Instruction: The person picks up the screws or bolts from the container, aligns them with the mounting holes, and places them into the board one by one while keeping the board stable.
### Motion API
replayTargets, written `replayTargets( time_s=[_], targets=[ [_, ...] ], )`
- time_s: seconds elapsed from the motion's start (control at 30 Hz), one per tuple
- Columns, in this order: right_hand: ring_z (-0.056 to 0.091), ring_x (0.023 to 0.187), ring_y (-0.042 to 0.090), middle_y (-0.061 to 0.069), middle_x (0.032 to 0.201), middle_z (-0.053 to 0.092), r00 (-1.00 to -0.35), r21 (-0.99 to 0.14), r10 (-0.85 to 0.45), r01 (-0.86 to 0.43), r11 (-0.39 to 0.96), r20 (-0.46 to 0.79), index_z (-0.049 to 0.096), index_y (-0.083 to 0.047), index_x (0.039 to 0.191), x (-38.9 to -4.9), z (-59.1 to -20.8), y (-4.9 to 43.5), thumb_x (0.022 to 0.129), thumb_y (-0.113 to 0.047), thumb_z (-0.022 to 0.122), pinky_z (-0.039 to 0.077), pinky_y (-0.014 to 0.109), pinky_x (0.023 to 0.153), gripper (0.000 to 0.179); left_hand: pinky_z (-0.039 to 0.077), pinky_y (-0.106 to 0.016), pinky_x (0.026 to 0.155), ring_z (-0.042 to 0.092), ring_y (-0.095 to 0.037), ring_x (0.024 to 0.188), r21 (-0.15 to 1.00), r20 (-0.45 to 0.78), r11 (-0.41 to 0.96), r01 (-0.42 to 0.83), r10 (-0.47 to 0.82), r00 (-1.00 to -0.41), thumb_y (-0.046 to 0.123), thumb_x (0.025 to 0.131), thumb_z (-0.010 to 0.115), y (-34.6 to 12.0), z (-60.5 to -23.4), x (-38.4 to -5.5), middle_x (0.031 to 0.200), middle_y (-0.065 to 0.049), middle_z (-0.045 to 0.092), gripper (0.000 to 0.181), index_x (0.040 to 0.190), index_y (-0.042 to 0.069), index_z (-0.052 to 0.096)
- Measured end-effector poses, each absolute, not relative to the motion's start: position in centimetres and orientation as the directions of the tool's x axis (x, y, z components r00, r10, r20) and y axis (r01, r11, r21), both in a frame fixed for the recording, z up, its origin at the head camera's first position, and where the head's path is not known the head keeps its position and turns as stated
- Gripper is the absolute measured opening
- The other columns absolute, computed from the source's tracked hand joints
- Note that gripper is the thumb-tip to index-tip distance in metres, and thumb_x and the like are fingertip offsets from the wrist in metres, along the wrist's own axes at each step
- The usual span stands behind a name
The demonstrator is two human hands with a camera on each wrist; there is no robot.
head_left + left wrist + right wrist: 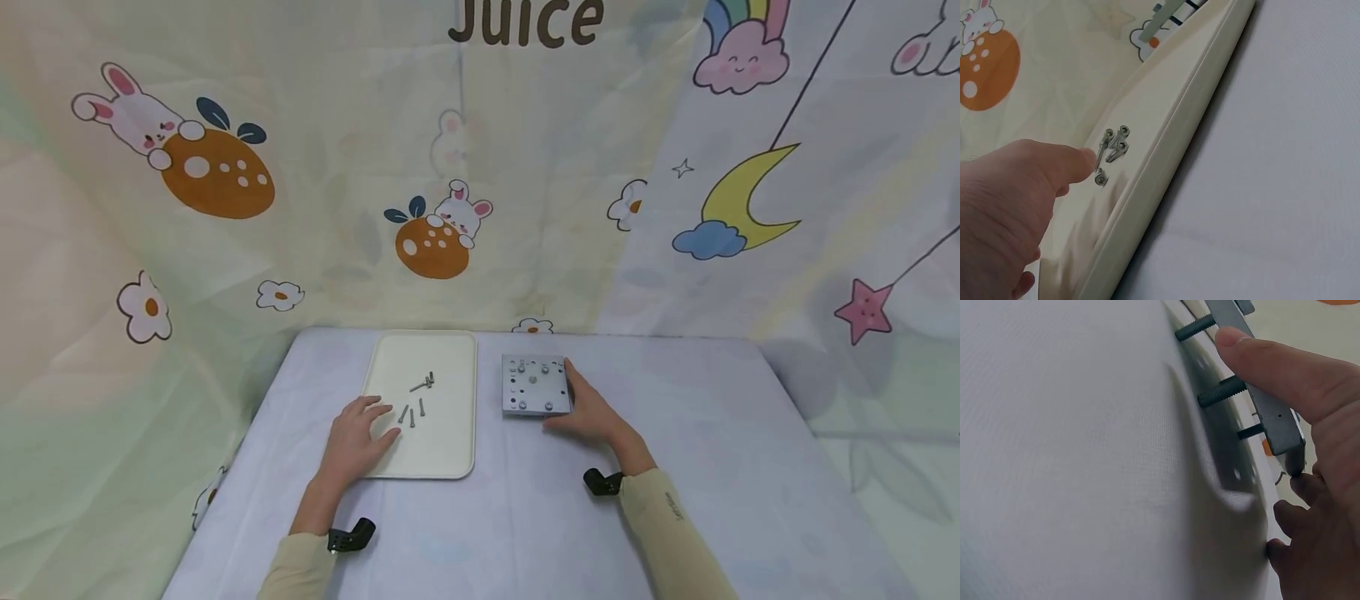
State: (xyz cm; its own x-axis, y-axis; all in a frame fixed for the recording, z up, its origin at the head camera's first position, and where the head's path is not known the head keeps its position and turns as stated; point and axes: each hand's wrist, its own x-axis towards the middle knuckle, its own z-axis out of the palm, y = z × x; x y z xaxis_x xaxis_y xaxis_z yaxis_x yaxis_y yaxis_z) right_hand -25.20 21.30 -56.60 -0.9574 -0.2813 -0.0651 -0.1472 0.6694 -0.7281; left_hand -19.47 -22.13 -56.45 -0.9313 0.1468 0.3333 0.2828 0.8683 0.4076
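My right hand grips the right side of a square metal plate, thumb at its near edge and fingers along the right. Bolt heads show on the plate's top face among many holes. In the right wrist view, threaded bolt shanks stick out from the plate's underside, and its shadow falls on the cloth below. My left hand is over the left side of a cream tray, thumb and fingers spread and holding nothing. Several loose socket-head screws lie on the tray just beyond the thumb.
A white cloth covers the table. A printed curtain with rabbits, flowers and a moon hangs behind its far edge. The tray's raised rim stands between the screws and the table.
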Motion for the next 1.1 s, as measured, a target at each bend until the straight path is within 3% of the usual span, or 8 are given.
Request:
replayTargets(
  time_s=[0.3, 0.8, 1.1],
  targets=[
    [0.01, 0.146, 0.027, 0.011, 0.161, 0.009, -0.955, -0.724, -0.288, -0.152, 0.673, -0.068, -0.002, -0.009, 0.156, -26.0, -56.8, 21.2, 0.061, -0.055, 0.087, 0.014, 0.043, 0.115, 0.138, 0.042, -0.059, 0.088, 0.053, -0.038, 0.117, 0.351, 0.31, 0.919, 0.18, 0.067, -0.948, 0.035, 0.078, 0.081, -20.9, -56.8, -19.9, 0.12, -0.015, 0.063, 0.039, 0.104, 0.006, 0.076],
    [0.018, 0.144, 0.029, 0.012, 0.159, 0.02, -0.956, -0.731, -0.295, -0.194, 0.654, -0.009, -0.002, -0.011, 0.156, -26.7, -57.9, 21.3, 0.06, -0.056, 0.087, 0.017, 0.047, 0.114, 0.139, 0.037, -0.059, 0.093, 0.052, -0.04, 0.117, 0.433, 0.329, 0.9, 0.058, -0.098, -0.939, 0.023, 0.078, 0.079, -19.1, -57.3, -20.5, 0.112, -0.014, 0.069, 0.015, 0.084, 0.009, 0.079],
    [0.018, 0.144, 0.031, 0.013, 0.158, 0.02, -0.96, -0.743, -0.28, -0.179, 0.645, -0.012, 0.001, -0.009, 0.156, -26.3, -58.0, 21.6, 0.06, -0.057, 0.087, 0.017, 0.048, 0.114, 0.137, 0.038, -0.058, 0.092, 0.058, -0.036, 0.108, 0.492, 0.39, 0.862, 0.124, -0.09, -0.917, 0.02, 0.081, 0.078, -19.2, -57.3, -20.5, 0.101, -0.008, 0.072, 0.011, 0.086, 0.01, 0.078]
  ],
)
